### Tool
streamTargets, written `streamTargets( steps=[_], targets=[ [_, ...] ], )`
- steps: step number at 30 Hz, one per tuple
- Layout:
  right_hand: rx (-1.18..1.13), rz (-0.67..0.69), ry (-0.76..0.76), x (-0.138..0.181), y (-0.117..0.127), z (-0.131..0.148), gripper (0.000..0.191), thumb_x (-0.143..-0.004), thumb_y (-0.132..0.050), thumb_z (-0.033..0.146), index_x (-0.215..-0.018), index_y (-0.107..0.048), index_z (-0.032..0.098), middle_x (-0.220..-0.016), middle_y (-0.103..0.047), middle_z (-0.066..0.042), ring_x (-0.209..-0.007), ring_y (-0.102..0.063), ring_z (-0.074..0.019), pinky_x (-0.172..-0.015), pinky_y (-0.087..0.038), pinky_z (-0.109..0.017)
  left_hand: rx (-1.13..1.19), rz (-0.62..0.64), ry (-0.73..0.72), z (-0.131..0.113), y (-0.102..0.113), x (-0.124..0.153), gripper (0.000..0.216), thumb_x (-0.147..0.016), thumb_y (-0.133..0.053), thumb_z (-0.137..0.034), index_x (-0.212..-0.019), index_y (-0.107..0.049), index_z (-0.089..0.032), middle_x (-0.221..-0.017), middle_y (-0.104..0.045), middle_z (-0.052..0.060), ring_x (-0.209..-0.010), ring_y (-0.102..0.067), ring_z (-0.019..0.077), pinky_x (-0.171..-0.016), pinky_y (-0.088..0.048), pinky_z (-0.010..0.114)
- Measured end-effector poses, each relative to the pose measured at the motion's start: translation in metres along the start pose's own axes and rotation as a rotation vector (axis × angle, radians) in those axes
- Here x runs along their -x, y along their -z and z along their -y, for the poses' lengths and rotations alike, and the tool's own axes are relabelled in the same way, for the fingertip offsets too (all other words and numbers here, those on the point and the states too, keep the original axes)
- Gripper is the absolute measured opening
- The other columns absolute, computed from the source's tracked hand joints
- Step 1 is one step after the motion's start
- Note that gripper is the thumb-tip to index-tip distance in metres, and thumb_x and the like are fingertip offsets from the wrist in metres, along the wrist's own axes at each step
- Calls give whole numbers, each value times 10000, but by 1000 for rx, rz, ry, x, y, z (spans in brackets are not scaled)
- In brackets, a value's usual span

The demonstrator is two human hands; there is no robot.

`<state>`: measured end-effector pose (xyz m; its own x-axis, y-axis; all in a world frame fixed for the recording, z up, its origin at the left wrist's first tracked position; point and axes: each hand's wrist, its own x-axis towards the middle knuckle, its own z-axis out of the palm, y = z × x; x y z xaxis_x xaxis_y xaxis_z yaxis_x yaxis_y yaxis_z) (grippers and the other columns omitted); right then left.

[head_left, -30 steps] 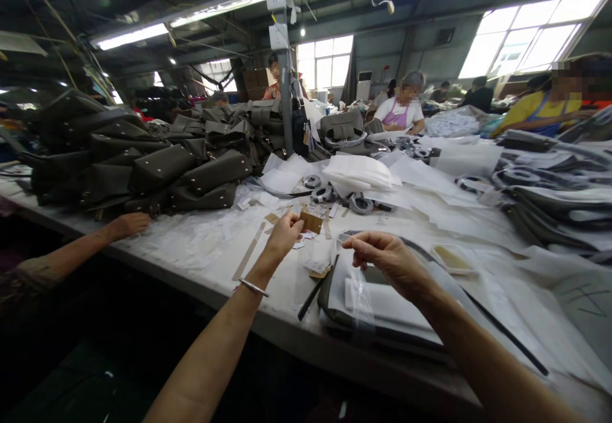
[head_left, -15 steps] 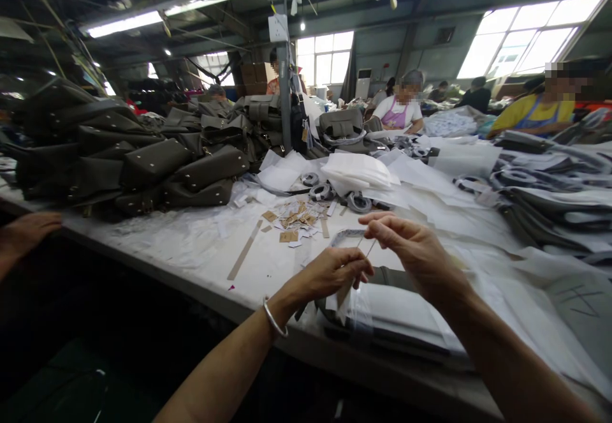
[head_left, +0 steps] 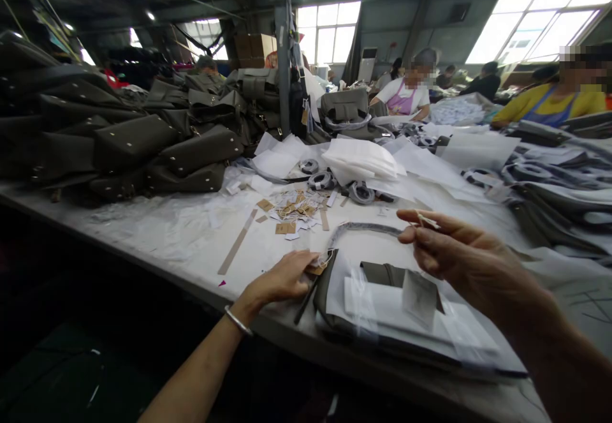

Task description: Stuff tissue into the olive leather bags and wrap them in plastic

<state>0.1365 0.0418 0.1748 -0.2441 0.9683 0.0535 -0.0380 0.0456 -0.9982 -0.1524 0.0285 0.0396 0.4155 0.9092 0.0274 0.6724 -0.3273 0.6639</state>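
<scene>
My left hand point(head_left: 283, 277) rests on the white table point(head_left: 201, 238) with its fingers closed over a small brown tag point(head_left: 315, 269) at the corner of a flat grey bag point(head_left: 382, 274). My right hand point(head_left: 454, 251) hovers above that bag, thumb and forefinger pinched on a thin pale string point(head_left: 427, 220). White paper and a clear plastic sleeve point(head_left: 382, 302) cover much of the bag. A grey strap point(head_left: 358, 228) curves on the table just beyond it.
A scatter of brown and white tags point(head_left: 294, 211) lies past my left hand. Dark grey bags point(head_left: 143, 142) are piled at the left, white sheets point(head_left: 361, 168) and strap rolls in the middle, more bags at the right. Other people sit at the far side.
My left hand has dropped from beside my right hand to the table by the bag's corner. My right hand has moved right, still pinching. The other person's hand at the left has gone from view.
</scene>
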Motion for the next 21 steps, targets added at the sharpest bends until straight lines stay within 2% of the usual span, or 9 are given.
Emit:
streamTargets(
  steps=[3, 5, 7, 9, 12, 14, 17, 19, 21],
  targets=[
    [401, 63, -3, -18, 9, -15, 448, -814, -671, 486, -1138, -685, 177, -836, -707, -62, -448, -442, -81, -395, -335, -226, -117, -40, -25, 9, -16, -6, 548, -767, -567, -100, -1297, -550, -236, -1366, -584, 74, -1309, -482, 260, -1164, -268, 456],
    [701, 108, 8, -31, 13, -25, 412, -869, -583, 450, -1170, -663, 180, -790, -709, -43, -463, -469, -102, -428, -342, -242, -153, -133, 7, 9, -18, -15, 319, -877, -511, -150, -1157, -632, -244, -1189, -688, 47, -1150, -603, 223, -1108, -351, 405],
    [969, 123, 27, -43, 13, -32, 369, -889, -526, 369, -1200, -641, 206, -711, -700, -10, -509, -525, -131, -486, -357, -255, -210, -259, 136, 11, -9, -25, 239, -938, -471, -211, -1088, -656, -234, -1055, -724, 47, -1004, -661, 218, -1005, -441, 375],
    [1163, 153, 16, -55, 12, -35, 358, -878, -501, 285, -1200, -635, 206, -644, -685, 4, -584, -583, -161, -557, -376, -267, -308, -440, 286, 14, 9, -35, 305, -939, -484, -236, -1219, -598, -197, -1160, -687, 107, -1098, -626, 270, -1014, -426, 427],
    [1238, 330, -93, -76, 8, -42, 356, -834, -501, 201, -1155, -650, 175, -593, -680, -4, -685, -631, -189, -643, -406, -276, -450, -635, 344, 18, 33, -48, 541, -901, -526, -209, -1423, -410, -129, -1443, -473, 198, -1384, -370, 342, -1141, -226, 535],
    [1159, 479, -232, -91, 4, -53, 363, -799, -512, 173, -1134, -652, 170, -590, -689, -10, -654, -626, -180, -612, -409, -263, -408, -536, 337, 16, 35, -56, 462, -907, -487, -199, -1364, -488, -131, -1415, -502, 196, -1372, -382, 343, -1128, -245, 528],
    [986, 624, -483, -112, -4, -76, 382, -763, -516, 167, -1126, -633, 170, -573, -676, 0, -439, -497, -121, -445, -330, -230, -215, -235, 313, 9, 18, -70, 246, -890, -486, -211, -1006, -701, -190, -1063, -711, 124, -1053, -633, 298, -938, -454, 424],
    [882, 687, -604, -123, -11, -92, 377, -746, -523, 169, -1110, -619, 164, -554, -653, 12, -356, -400, -89, -378, -266, -216, -136, -151, 279, 5, 1, -79, 209, -853, -514, -193, -870, -722, -213, -915, -737, 82, -896, -677, 258, -817, -498, 358],
    [798, 718, -676, -131, -16, -106, 339, -724, -535, 166, -1053, -614, 160, -537, -630, 21, -342, -405, -84, -357, -275, -201, -58, -129, 253, 4, -13, -87, 250, -843, -486, -151, -878, -726, -211, -903, -739, 76, -867, -682, 236, -783, -502, 332]
  ],
)
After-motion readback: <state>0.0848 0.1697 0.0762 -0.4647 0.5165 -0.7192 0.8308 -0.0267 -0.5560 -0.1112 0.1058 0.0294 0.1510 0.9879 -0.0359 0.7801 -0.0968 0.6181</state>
